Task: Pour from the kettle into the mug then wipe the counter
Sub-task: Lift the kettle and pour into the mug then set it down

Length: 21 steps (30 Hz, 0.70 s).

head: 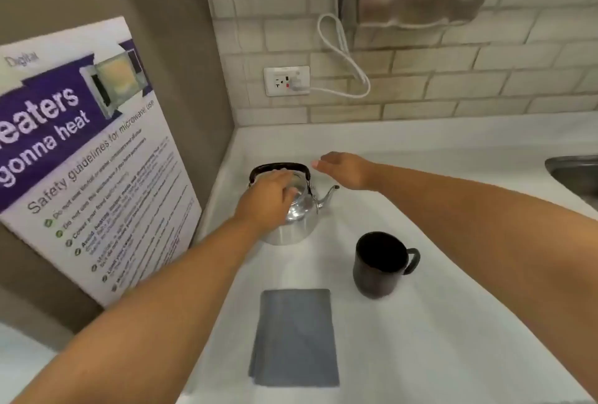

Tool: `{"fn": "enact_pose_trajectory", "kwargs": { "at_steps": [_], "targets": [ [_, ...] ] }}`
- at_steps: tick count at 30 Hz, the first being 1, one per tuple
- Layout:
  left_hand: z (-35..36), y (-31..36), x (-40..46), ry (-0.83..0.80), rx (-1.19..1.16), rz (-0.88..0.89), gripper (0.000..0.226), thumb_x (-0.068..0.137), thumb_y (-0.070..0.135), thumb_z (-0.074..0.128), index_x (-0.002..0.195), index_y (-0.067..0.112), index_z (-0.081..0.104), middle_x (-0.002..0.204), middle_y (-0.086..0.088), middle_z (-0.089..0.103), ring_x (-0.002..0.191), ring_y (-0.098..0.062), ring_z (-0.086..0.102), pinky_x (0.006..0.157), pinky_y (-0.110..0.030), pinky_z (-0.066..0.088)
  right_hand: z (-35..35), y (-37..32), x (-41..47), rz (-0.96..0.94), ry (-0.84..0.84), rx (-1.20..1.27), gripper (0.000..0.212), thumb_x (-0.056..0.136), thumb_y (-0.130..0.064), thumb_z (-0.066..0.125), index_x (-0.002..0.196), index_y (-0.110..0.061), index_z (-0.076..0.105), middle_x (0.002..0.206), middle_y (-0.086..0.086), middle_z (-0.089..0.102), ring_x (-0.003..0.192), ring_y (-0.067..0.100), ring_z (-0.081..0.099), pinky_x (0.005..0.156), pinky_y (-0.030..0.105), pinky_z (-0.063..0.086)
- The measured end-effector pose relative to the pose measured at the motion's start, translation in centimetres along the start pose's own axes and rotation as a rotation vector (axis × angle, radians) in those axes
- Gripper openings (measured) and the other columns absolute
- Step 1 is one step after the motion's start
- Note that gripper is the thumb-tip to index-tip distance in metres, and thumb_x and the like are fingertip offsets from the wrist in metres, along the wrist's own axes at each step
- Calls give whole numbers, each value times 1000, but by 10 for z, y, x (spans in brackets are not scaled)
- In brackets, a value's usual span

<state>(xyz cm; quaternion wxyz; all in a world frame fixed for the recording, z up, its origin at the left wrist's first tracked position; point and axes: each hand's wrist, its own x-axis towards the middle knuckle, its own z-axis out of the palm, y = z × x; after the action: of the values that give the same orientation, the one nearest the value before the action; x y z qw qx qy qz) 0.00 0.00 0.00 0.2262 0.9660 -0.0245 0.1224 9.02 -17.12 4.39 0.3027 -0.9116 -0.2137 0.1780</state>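
Kettle [291,209] is a shiny steel one with a black bail handle [281,167] standing upright over it, parked on the white counter [453,322] toward the back left corner, spout [328,195] aimed right. Left hand [267,201] is draped over the top of it, fingers curled down on the lid area under the handle; looks like it's resting on or gripping the lid, though I can't tell for sure whether it's actually clamped on anything. Right hand [348,169] hovers just behind the spout, flat and spread wide, holding nothing.

Black mug [380,264] sits nearer the camera, to the right of the kettle and apart from it, handle pointing right, looks empty but the inside's too dark to say. Folded grey cloth [294,337] lies flat in front, untouched. Sink edge [572,170] peeks in at far right, a poster [87,158] leans on the left wall.

So nothing's poured yet, I'd guess this is the grab-the-kettle stage. Risks as I see it: lifting by the lid instead of the handle means the lid pops off and the body stays put or tips. If it's hot, that bare palm on the metal won't be fun. And the mug being off to the side means a longish carry, so a hasty tilt could dribble short of the rim.
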Motion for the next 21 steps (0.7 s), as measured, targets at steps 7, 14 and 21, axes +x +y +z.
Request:
{"fn": "enact_pose_trajectory", "kwargs": {
  "at_steps": [7, 14, 21],
  "targets": [
    [15, -10, 13, 339, 118, 33, 18, 90, 20, 58, 98, 15, 73, 95, -4, 69, 88, -27, 61, 66, -31, 46, 18, -14, 75, 92, -47, 92, 68, 97, -55, 30, 127, 2, 54, 132, 18, 56, 124, 33, 49, 106, 39, 35],
    [22, -8, 23, 462, 138, -8, 8, 80, 16, 68, 74, 12, 70, 72, 0, 64, 72, -21, 58, 58, -23, 34, 22, -25, 100, -86, 98, 194, 40, 99, -37, 39, 76, -7, 50, 85, 14, 60, 78, 24, 52, 72, 32, 39],
    [14, -6, 20, 455, 56, 6, 9, 80, 19, 65, 75, 16, 72, 72, 4, 66, 66, -17, 58, 55, -27, 46, 31, -41, 82, -202, 59, 363, 48, 98, -32, 41, 54, -17, 30, 54, 0, 36, 49, 13, 33, 53, 30, 30]
  ]
}}
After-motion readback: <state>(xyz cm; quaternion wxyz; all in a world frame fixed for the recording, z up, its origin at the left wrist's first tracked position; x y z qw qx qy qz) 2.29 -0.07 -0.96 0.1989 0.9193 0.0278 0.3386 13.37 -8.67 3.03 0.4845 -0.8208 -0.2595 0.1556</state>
